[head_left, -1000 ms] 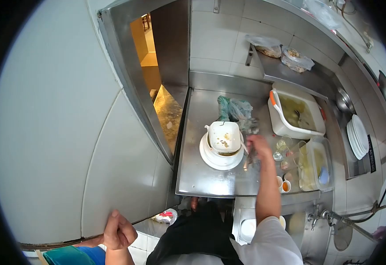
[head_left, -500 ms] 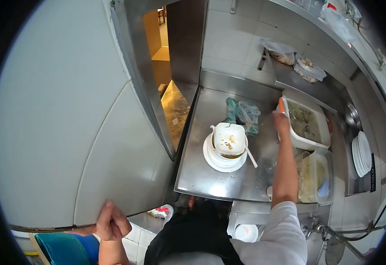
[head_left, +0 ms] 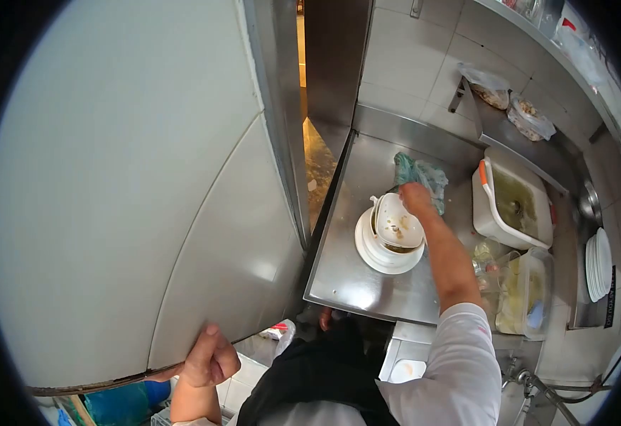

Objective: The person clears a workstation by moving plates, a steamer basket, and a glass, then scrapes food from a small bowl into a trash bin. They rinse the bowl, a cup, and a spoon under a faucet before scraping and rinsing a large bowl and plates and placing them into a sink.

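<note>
My right hand (head_left: 415, 199) is closed at the far rim of a squarish white bowl (head_left: 398, 226) with food scraps in it. This bowl sits tilted on another white bowl, over white plates (head_left: 373, 259). A small dark thing shows beside my fingertips; I cannot make out what it is. Just behind the hand lies a crumpled green plastic bag (head_left: 424, 172). At lower left, my left hand (head_left: 211, 358) is curled at the lower edge of a large white panel (head_left: 218, 270), some fingers hidden beneath it.
On the steel counter (head_left: 331, 277), a white tub (head_left: 498, 226) of murky liquid stands to the right. Nearer are a clear plastic container (head_left: 537, 330) and glasses (head_left: 488, 263). A wall shelf (head_left: 498, 128) holds bagged food. White plates (head_left: 598, 266) stand upright at far right.
My right hand has moved left from the tub's rim to the squarish bowl, which is now tilted. The white spoon handle beside it no longer shows. My left hand stays at the panel edge.
</note>
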